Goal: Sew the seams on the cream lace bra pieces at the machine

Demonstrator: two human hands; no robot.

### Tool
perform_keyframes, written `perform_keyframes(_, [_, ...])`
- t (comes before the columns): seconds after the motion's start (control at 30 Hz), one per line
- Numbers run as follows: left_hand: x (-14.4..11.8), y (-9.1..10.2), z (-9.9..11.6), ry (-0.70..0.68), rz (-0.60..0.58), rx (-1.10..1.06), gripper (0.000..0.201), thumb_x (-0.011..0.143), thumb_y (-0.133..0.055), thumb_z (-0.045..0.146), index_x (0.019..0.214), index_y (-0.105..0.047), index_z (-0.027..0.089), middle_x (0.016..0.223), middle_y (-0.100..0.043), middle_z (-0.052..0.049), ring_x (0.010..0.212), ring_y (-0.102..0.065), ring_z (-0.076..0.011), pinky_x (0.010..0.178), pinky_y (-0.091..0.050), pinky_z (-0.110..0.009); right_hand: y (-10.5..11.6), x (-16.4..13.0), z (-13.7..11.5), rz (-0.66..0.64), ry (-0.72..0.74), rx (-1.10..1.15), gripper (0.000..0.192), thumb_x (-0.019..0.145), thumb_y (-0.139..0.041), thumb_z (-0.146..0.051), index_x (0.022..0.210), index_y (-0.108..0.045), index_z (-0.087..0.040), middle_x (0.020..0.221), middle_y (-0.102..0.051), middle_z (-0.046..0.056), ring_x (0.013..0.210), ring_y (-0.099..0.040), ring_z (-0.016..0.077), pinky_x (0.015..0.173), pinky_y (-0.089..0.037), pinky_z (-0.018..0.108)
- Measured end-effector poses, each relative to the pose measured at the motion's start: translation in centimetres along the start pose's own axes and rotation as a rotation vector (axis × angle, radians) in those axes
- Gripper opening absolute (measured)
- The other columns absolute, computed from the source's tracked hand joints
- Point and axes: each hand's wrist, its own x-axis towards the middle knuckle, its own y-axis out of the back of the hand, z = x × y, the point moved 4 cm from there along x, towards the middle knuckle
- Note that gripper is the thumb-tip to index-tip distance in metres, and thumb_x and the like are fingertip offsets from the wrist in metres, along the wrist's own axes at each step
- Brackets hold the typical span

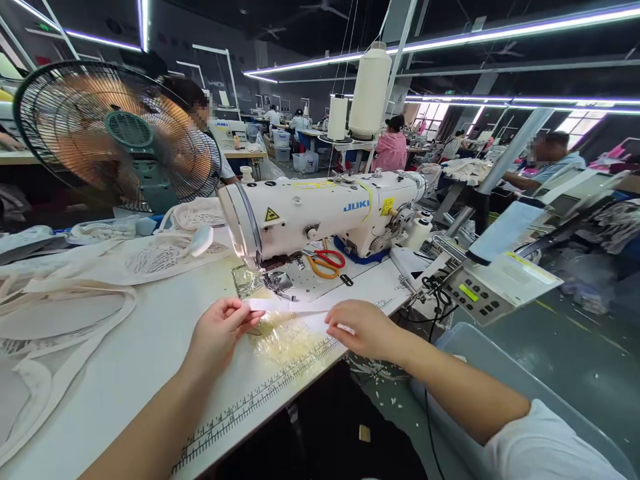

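A narrow white strip of fabric (295, 306) is stretched level between my two hands, just in front of the sewing machine's (300, 213) needle area. My left hand (220, 330) pinches its left end between thumb and fingers. At the other end, my right hand (363, 327) has its fingers closed on the strip. Beneath the strip, a crinkled clear plastic sheet (287, 340) covers part of the white table (165, 340). Scissors with red and orange handles (325, 263) lie under the machine's arm.
Pale bra pieces (150, 257) are heaped on the table's left side. Behind them stands a large fan (120, 133). A control box (500, 287) and a strip-feeding device are at the right, above a clear plastic bin (525, 393). Other people sit at machines farther back.
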Motion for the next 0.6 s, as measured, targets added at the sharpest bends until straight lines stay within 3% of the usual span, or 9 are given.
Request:
perform_keyframes(0.07, [-0.2,-0.2,0.1,0.004,0.018,0.006,0.023,0.06,-0.075,0.015,0.06,-0.052,0.018,0.053,-0.066,-0.001,0.059,-0.065,-0.0137,0.063,-0.052,-0.023,-0.2,2.3,0.7,0.072,-0.043,0.086,0.015,0.087,-0.053,-0.02,0.096,-0.064,-0.016,0.11,-0.068,0.011,0.105,-0.06,0.0217,0.091,-0.044,0.034])
perform_keyframes(0.13, [-0.5,-0.5,0.2,0.001,0.026,0.0,0.026,0.057,-0.077,0.015,0.06,-0.052,0.018,0.053,-0.066,0.0,0.059,-0.065,-0.0134,0.061,-0.052,-0.021,-1.1,5.0,0.8,0.041,-0.09,0.17,0.025,0.087,-0.053,-0.018,0.11,-0.06,-0.014,0.121,-0.063,0.012,0.113,-0.056,0.0228,0.095,-0.041,0.035])
perform_keyframes(0.23, [-0.8,-0.8,0.5,-0.006,0.028,-0.02,0.028,0.052,-0.079,0.017,0.06,-0.052,0.018,0.054,-0.066,0.001,0.057,-0.065,-0.0118,0.06,-0.052,-0.019,-2.6,8.4,-0.2,-0.054,-0.096,0.263,0.035,0.086,-0.056,-0.022,0.12,-0.056,-0.013,0.119,-0.063,0.011,0.105,-0.06,0.0209,0.085,-0.045,0.03])
perform_keyframes(0.33, [-0.8,-0.7,0.8,-0.012,0.041,-0.021,0.031,0.047,-0.081,0.019,0.059,-0.053,0.017,0.053,-0.064,0.003,0.055,-0.063,-0.0104,0.06,-0.052,-0.018,-3.2,10.3,-1.4,-0.105,-0.071,0.284,0.025,0.085,-0.059,-0.027,0.107,-0.063,-0.016,0.095,-0.07,0.004,0.082,-0.063,0.0153,0.066,-0.045,0.023])
perform_keyframes(0.43, [-0.4,-0.5,0.9,-0.008,0.037,0.034,0.032,0.043,-0.082,0.023,0.057,-0.054,0.017,0.053,-0.064,0.002,0.056,-0.063,-0.012,0.06,-0.052,-0.019,-3.0,10.6,-1.6,-0.164,-0.072,0.258,0.014,0.086,-0.058,-0.027,0.09,-0.068,-0.018,0.079,-0.07,-0.002,0.07,-0.061,0.0104,0.058,-0.041,0.018])
perform_keyframes(0.53, [0.1,-0.2,0.7,-0.013,0.026,0.057,0.031,0.044,-0.081,0.025,0.057,-0.054,0.017,0.051,-0.065,-0.001,0.054,-0.062,-0.0123,0.056,-0.052,-0.02,-2.0,10.6,0.2,-0.194,-0.126,0.171,0.012,0.085,-0.06,-0.028,0.085,-0.069,-0.021,0.079,-0.071,-0.004,0.073,-0.063,0.0088,0.061,-0.041,0.015])
perform_keyframes(0.6, [0.4,0.1,0.4,-0.002,0.03,0.038,0.027,0.049,-0.079,0.022,0.058,-0.054,0.017,0.05,-0.065,-0.002,0.051,-0.06,-0.0112,0.053,-0.05,-0.019,-0.8,11.1,2.6,-0.155,-0.226,0.053,0.019,0.089,-0.053,-0.03,0.089,-0.069,-0.02,0.087,-0.071,0.0,0.082,-0.065,0.0129,0.066,-0.043,0.018])
